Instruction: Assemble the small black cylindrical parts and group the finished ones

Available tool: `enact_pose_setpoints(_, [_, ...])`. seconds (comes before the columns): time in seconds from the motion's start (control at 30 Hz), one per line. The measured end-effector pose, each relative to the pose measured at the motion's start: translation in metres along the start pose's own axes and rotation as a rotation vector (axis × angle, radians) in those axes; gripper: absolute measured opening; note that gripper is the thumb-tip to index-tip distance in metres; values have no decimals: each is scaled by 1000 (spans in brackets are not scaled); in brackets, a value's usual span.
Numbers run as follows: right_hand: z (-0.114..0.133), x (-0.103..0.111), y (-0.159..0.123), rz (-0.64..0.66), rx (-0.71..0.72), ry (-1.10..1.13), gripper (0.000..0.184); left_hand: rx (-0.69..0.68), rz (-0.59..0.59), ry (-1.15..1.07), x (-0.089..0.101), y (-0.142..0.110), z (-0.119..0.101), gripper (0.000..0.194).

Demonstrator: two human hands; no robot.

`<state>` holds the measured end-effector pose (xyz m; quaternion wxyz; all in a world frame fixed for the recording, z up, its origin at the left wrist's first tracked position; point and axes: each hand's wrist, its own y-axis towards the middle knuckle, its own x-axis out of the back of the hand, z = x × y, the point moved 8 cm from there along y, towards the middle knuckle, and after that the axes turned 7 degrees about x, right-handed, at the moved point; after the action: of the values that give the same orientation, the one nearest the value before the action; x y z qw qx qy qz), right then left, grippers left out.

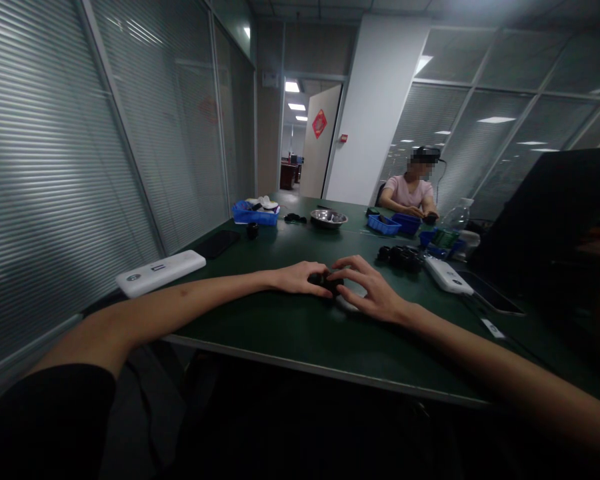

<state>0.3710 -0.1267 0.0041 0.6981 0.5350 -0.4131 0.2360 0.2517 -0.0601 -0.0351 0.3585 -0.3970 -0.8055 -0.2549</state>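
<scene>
The left hand and right hand curl half-open around a dark object at the counter — probably steadying it from both sides, though grip is unclear. Beyond, a metal bowl likely gathers loose pieces.

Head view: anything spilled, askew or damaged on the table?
No spill or damage visible. The white device at left lies by the edge of the table, possibly overhanging; I can't tell. The dark object between the left hand and right hand is too dim to check.
</scene>
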Motion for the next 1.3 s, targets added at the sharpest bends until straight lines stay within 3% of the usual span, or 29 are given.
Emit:
enact_pose_setpoints(0.37, [0, 14, -5, -109, 66, -15, 31, -32, 5, -7, -1, 0, -1, 44])
enact_pose_setpoints(0.8, [-9, 23, -10, -206, 1, -76, 37, -10, 14, -19, -1, 1, 2, 46])
enact_pose_setpoints(1.3, [-15, 7, -7, -43, 2, -227, 31, 1, -4, -10, -1, 1, 2, 49])
